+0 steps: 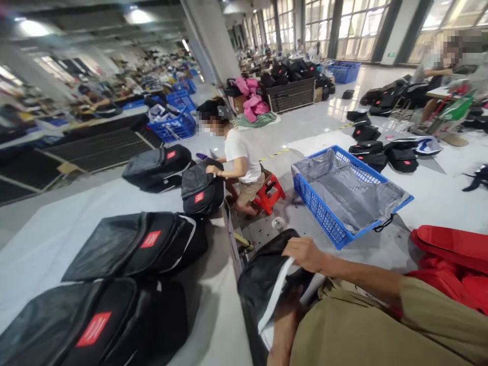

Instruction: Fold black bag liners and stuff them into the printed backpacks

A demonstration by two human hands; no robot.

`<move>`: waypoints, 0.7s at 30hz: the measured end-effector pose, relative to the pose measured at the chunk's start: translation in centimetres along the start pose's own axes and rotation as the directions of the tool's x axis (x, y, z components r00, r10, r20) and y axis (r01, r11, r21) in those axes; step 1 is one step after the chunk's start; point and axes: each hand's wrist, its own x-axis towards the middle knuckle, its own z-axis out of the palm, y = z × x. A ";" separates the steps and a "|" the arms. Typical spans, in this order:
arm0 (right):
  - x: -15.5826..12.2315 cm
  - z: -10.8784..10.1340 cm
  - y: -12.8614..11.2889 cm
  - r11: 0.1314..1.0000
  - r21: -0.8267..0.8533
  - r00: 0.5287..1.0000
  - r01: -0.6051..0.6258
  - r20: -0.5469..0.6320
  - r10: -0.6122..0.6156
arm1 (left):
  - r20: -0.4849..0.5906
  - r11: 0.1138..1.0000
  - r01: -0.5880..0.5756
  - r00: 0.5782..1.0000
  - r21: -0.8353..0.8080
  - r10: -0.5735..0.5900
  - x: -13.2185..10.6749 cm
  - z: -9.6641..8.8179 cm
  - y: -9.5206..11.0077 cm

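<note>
A black backpack (263,269) with a white-trimmed opening is tilted against the edge of the work surface, close to my body. My right hand (305,253) is closed on its upper edge, beside the white trim. Lower down, my left hand (292,301) reaches into the opening; its fingers are in shadow and hidden by the bag. On the pale table at left lie more black backpacks with red labels, the nearest backpack (114,320) at the bottom left and another backpack (141,244) behind it.
A seated co-worker (244,152) on a red stool (270,193) handles another black backpack (202,190) at the table's far end. A blue crate (324,211) with grey lining stands on the floor. Red bags (453,249) lie at right. Black bags (400,155) are spread beyond.
</note>
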 end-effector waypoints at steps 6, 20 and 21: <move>-3.3 -5.4 4.2 0.925 -0.084 0.929 -0.369 -0.052 0.366 | -0.534 0.970 -0.204 0.810 0.130 0.242 3.5 -2.3 1.2; 5.8 1.0 17.8 0.878 0.074 0.842 -0.473 0.329 0.426 | -0.541 0.957 0.083 0.810 -0.278 -0.227 16.4 -3.5 -16.0; 7.1 1.5 18.9 0.843 0.133 0.794 -0.522 0.438 0.422 | -0.478 0.917 0.114 0.825 -0.383 -0.302 17.0 -4.3 -16.7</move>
